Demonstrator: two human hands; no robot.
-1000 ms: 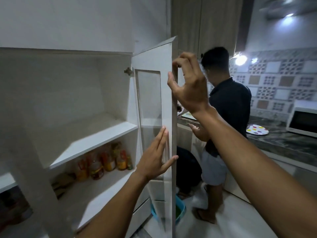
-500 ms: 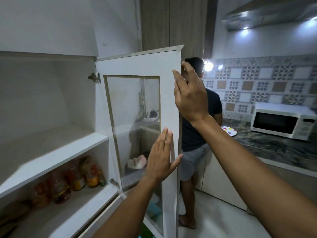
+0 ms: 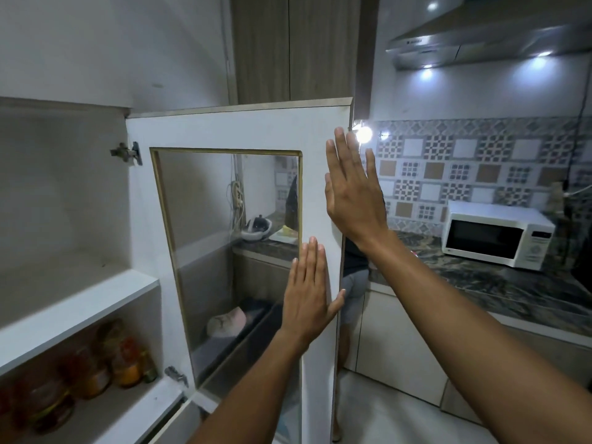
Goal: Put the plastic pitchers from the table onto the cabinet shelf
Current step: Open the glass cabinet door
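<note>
The white cabinet door (image 3: 320, 174) with its glass pane (image 3: 224, 251) stands swung wide, facing me. My left hand (image 3: 307, 293) lies flat with fingers together against the door's free edge, low down. My right hand (image 3: 352, 190) is raised with fingers spread at the same edge, higher up, palm toward the door. Neither hand holds anything. Left of the door the upper cabinet shelf (image 3: 80, 309) is bare. No plastic pitcher and no table are in view.
Several jars (image 3: 96, 370) stand on the lower shelf. Another person (image 3: 354, 283) stands behind the door, mostly hidden by it. A white microwave (image 3: 496, 233) sits on the dark stone counter (image 3: 512, 290) at right, beneath a range hood (image 3: 480, 36).
The door has swung further open toward the right. My right hand let go of the door's top edge and now has its fingers spread. The view turned right.
</note>
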